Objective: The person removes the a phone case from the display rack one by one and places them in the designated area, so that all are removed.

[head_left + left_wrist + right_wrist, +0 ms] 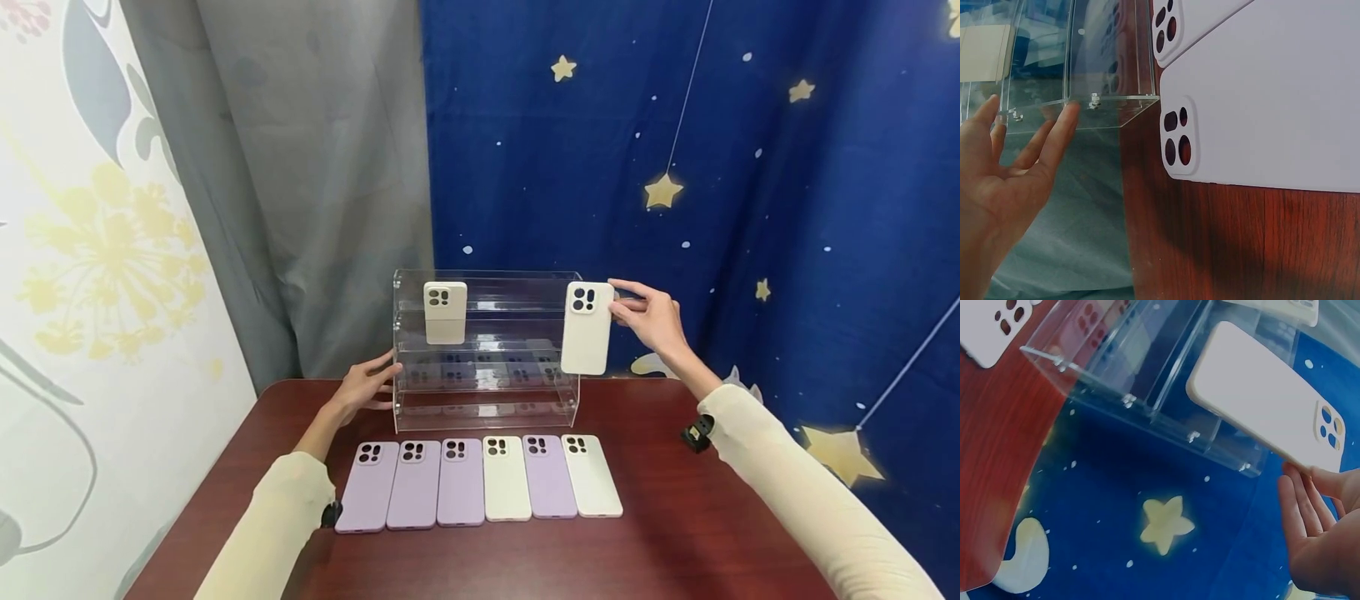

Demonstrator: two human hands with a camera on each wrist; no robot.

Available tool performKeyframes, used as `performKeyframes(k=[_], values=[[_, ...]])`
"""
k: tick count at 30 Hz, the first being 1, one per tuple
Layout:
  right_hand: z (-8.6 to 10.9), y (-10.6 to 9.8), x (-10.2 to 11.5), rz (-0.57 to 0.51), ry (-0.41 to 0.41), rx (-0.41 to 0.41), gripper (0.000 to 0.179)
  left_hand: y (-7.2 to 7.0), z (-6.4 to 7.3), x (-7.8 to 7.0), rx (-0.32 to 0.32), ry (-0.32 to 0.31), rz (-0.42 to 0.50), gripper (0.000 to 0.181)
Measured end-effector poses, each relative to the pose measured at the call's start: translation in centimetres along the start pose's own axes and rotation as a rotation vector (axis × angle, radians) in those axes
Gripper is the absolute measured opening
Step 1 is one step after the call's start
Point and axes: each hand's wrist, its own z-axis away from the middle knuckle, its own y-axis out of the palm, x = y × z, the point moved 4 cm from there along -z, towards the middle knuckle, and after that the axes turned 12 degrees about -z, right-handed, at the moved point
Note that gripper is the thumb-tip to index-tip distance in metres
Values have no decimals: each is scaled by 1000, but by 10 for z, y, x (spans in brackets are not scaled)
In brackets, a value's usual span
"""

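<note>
My right hand [651, 321] pinches a white phone case [587, 337] by its upper side edge, thumb against fingers. The case hangs upright, overlapping the right end of a clear acrylic tiered rack [468, 390] in the head view; its camera cutouts are at the top. Another white phone case [446, 312] stands on the rack's upper tier, left of centre. At the rack's left side panel is my left hand [363, 387], its fingertips right at the panel. The left wrist view shows that hand's fingers [1060, 134] spread and fairly straight.
In front of the rack, a row of phone cases lies flat on the dark red wooden table [480, 567]: several purple ones [461, 492] and two white ones [508, 483]. Behind stand a grey curtain [337, 167] and a blue star-patterned curtain [525, 167].
</note>
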Motion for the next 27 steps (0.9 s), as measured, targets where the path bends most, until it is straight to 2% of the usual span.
performKeyframes(k=[13,27], values=[[31,-25,-35,76,115,65,45,-1,0,-1,2,1,0,69],[78,-37,-95,73,261,159,46,-1,0,-2,2,-9,-2,67]])
